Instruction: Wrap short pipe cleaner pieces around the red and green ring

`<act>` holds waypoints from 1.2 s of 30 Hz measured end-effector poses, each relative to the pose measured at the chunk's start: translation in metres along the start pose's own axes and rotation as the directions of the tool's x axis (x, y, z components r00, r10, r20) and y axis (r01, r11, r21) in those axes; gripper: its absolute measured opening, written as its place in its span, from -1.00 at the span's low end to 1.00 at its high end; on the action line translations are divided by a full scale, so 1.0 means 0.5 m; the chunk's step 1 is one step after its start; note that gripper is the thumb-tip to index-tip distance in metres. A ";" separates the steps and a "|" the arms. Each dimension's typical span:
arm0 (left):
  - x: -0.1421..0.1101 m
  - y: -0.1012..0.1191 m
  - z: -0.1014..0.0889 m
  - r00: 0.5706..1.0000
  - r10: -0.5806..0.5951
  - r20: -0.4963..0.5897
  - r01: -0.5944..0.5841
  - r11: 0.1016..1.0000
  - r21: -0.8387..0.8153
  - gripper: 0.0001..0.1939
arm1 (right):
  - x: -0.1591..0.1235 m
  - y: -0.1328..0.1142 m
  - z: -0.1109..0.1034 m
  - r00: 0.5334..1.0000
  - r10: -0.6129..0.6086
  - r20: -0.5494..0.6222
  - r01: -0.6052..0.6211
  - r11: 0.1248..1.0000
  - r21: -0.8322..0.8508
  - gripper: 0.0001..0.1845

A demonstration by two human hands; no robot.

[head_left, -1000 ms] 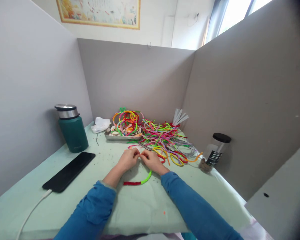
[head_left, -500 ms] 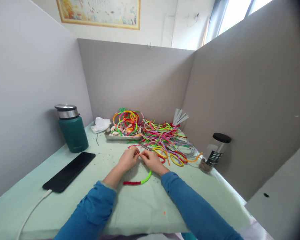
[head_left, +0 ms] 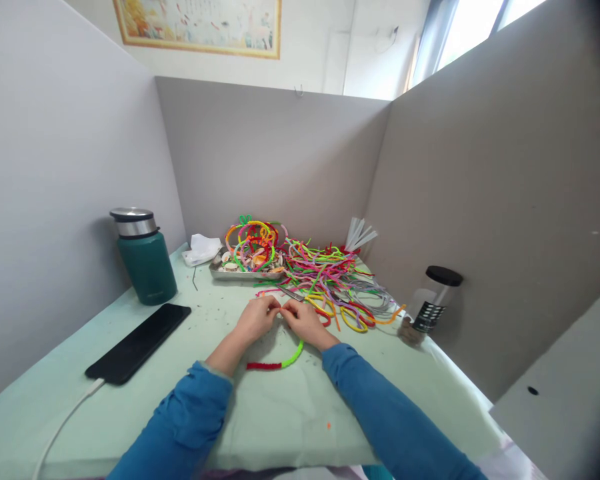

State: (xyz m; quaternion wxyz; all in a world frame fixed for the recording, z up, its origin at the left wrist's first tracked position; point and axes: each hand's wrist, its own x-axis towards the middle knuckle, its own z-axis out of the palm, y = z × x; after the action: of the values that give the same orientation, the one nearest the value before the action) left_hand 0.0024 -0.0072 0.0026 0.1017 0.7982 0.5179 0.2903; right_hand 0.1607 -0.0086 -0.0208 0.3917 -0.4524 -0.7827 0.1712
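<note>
Over the middle of the table, my left hand (head_left: 259, 317) and my right hand (head_left: 303, 320) nearly meet, each closed in a pinch. A small reddish bit of pipe cleaner shows between the fingertips; most of it is hidden. Below them a curved pipe cleaner strip (head_left: 265, 366) lies on the cloth, dark red at its left end and bright green to the right. Its green part runs up beneath my right hand, out of sight. Just beyond my fingers are scissors (head_left: 291, 293), partly covered.
Loose coloured pipe cleaners (head_left: 325, 267) are heaped at the back, beside a metal tray (head_left: 245, 275) of wood slices and bent pipe-cleaner shapes. A green bottle (head_left: 147, 267), a phone (head_left: 139, 343) and a tissue pack (head_left: 201, 250) stand left. A clear jar (head_left: 430, 303) leans right. Grey partitions (head_left: 275, 147) enclose the table.
My fingertips have shifted very slightly against each other. The hands, the strip and everything around stay in place.
</note>
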 end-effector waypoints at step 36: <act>-0.002 0.001 0.001 0.999 -0.011 0.042 0.009 1.000 0.030 -0.87 | 0.004 0.004 0.004 1.000 -0.014 0.009 0.014 1.000 -0.022 -0.82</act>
State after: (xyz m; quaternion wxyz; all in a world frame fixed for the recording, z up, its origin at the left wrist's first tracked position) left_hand 0.0027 -0.0082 0.0019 0.1024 0.8030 0.5238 0.2652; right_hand 0.1598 -0.0056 -0.0225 0.3842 -0.4504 -0.7895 0.1618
